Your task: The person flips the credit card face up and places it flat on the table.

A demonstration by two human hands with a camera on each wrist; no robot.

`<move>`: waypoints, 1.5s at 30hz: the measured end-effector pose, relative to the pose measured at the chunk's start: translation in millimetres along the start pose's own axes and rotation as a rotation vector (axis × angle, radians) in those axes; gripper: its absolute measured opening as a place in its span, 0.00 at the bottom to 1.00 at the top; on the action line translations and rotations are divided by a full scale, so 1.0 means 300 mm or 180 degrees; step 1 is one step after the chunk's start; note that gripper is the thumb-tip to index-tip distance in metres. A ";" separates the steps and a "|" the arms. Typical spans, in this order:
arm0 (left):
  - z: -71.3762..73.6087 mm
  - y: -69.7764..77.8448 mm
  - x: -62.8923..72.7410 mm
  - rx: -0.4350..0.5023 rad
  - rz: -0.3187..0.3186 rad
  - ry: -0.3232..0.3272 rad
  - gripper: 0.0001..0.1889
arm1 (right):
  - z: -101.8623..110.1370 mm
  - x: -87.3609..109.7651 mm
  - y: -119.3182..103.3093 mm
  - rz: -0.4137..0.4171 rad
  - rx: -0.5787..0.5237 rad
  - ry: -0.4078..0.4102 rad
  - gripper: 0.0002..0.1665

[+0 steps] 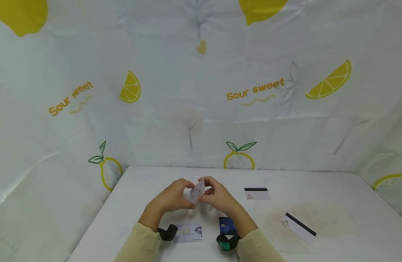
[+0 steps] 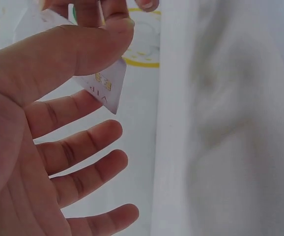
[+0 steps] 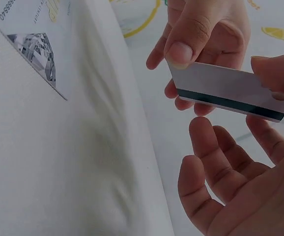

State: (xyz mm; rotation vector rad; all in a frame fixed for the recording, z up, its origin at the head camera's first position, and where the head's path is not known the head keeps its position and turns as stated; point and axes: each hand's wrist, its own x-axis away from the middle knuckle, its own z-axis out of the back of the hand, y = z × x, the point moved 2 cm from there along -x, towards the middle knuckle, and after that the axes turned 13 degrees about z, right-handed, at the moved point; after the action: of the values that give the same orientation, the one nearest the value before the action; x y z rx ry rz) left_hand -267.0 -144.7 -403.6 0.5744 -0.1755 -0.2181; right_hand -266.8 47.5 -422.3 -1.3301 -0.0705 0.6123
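Both hands hold one white plastic card (image 1: 196, 193) above the table. My left hand (image 1: 172, 196) pinches one end between thumb and forefinger, its other fingers spread apart in the left wrist view. At the other end, my right hand (image 1: 220, 198) pinches it between thumb and forefinger. A gold chip and VIP lettering show on the card's face (image 2: 105, 86) in the left wrist view. The right wrist view shows its back (image 3: 220, 83) with a dark magnetic stripe. The card stands tilted, partly covered by the fingers.
A silver VIP card (image 1: 188, 233) lies on the white table (image 1: 345, 203) near the left wrist. Partly under the right wrist is a blue card (image 1: 226, 225). To the right lie a striped white card (image 1: 257, 194) and a slanted striped card (image 1: 297, 229). A lemon-print sheet (image 1: 174, 138) hangs behind.
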 end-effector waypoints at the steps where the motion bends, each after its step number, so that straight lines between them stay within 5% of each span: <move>1: 0.004 -0.002 0.001 -0.0002 -0.0007 0.0010 0.31 | 0.001 -0.001 0.002 -0.0003 0.0035 0.0013 0.36; 12: 0.014 -0.018 -0.001 -0.0087 0.0067 0.0071 0.29 | 0.012 0.000 0.022 -0.0141 0.0385 0.0067 0.39; 25: 0.016 -0.026 -0.004 -0.0148 0.0116 0.0113 0.29 | 0.007 0.010 0.050 -0.0268 0.1314 -0.0204 0.40; 39: 0.006 -0.027 0.000 -0.0174 0.0104 -0.0007 0.28 | 0.005 0.012 0.061 -0.0059 0.1691 -0.0300 0.38; 45: -0.011 -0.028 0.000 -0.0359 0.0192 -0.0048 0.28 | -0.003 0.019 0.067 -0.0224 0.1883 -0.0408 0.36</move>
State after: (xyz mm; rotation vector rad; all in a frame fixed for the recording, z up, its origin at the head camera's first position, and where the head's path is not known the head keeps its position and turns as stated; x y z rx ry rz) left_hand -267.7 -149.9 -411.1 0.4547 -0.1937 -0.1726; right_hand -269.3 51.3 -442.6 -0.7134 -0.0359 0.5985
